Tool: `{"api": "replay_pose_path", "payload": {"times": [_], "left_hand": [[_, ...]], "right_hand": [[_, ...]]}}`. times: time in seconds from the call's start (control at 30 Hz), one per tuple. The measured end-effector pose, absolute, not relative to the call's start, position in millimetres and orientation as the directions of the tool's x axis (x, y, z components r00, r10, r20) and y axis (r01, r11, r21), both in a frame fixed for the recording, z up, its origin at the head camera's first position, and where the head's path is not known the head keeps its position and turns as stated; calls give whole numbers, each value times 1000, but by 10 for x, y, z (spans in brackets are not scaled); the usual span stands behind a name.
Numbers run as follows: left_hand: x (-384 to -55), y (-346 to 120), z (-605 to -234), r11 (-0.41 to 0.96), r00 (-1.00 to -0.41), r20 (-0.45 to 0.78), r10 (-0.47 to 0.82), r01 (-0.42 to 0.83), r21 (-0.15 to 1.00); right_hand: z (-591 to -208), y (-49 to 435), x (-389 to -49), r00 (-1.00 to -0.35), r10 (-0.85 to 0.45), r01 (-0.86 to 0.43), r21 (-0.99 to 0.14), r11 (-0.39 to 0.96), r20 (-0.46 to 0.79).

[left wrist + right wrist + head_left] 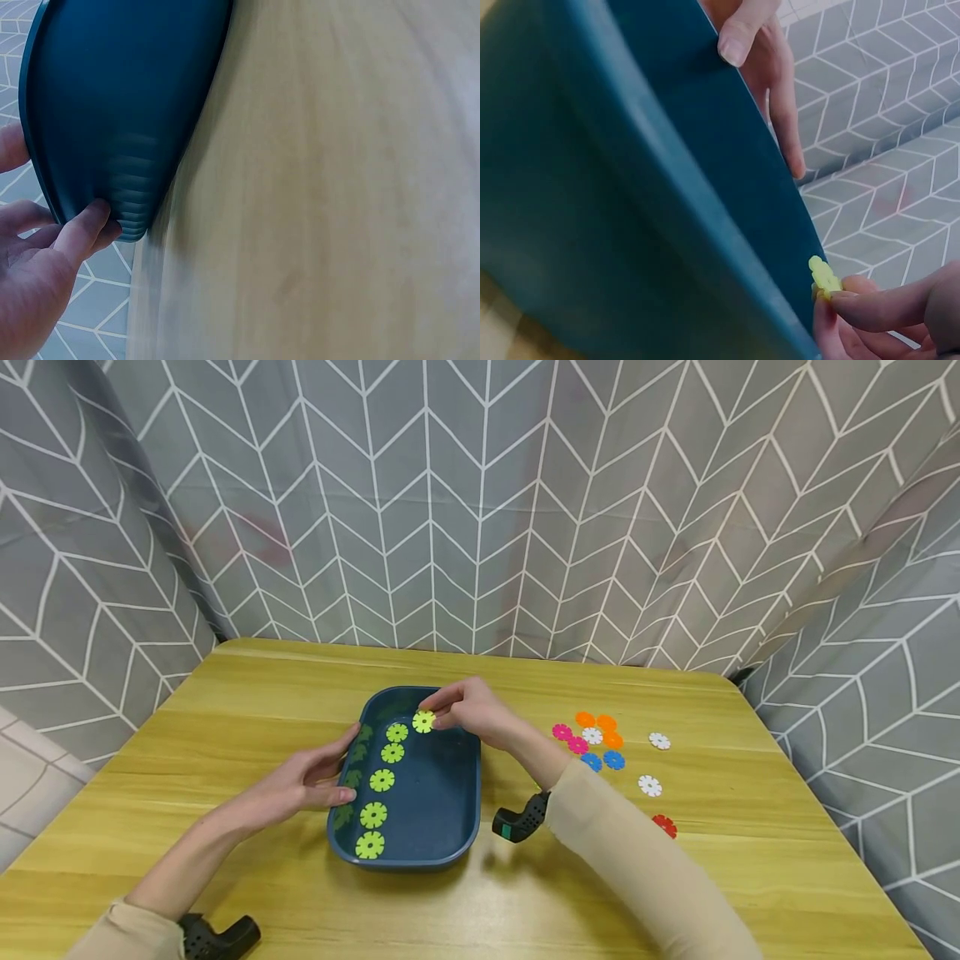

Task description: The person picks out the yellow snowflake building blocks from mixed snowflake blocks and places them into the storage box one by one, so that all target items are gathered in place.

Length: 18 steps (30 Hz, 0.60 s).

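Observation:
A dark blue plastic tray [423, 814] stands on the wooden table. My left hand [318, 774] grips its left side, thumb over the rim and fingers against the outer wall; in the left wrist view those fingers press near the ridged corner. Over the tray's far end, my right hand [472, 710] pinches a yellow-green notched disc [423, 721] between thumb and fingertips, and the right wrist view shows the disc [824, 277] nearly edge-on. Several matching yellow-green discs [382, 780] lie in a column along the tray's left side, their reflections on the wall beside them.
Right of the tray lies a loose group of notched discs: orange [607, 723], pink [577, 745], blue [614, 760] and white [592, 736]. Further right are two white discs [650, 786] and a red disc [665, 826], partly behind the right sleeve. A patterned grey curtain [450, 527] hangs behind the table.

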<state>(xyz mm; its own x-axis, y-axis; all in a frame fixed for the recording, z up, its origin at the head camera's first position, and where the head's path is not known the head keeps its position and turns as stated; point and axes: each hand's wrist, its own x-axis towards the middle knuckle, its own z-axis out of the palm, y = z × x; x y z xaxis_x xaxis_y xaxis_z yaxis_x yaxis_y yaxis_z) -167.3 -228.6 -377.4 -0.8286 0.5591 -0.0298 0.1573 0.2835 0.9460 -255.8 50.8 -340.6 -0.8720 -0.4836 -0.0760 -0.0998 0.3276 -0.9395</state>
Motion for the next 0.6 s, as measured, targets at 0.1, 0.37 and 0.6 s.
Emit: {"api": "replay_pose_path", "payload": {"times": [0.1,0.37,0.6], "left_hand": [[-1669,-2291,-3776,282,-828,-32,560,155,947],[-1667,-2292,-3780,277,-825,-23,565,163,947],[-1663,-2278,-3782,293,-828,-27,560,168,941]], "right_hand": [[-3408,472,-2592,-859,-503,-90,-942,323,-91],[-3406,378,-2712,-835,-517,-17,-929,370,-191],[-3436,324,-2807,-819,-509,36,-909,416,-266]]}}
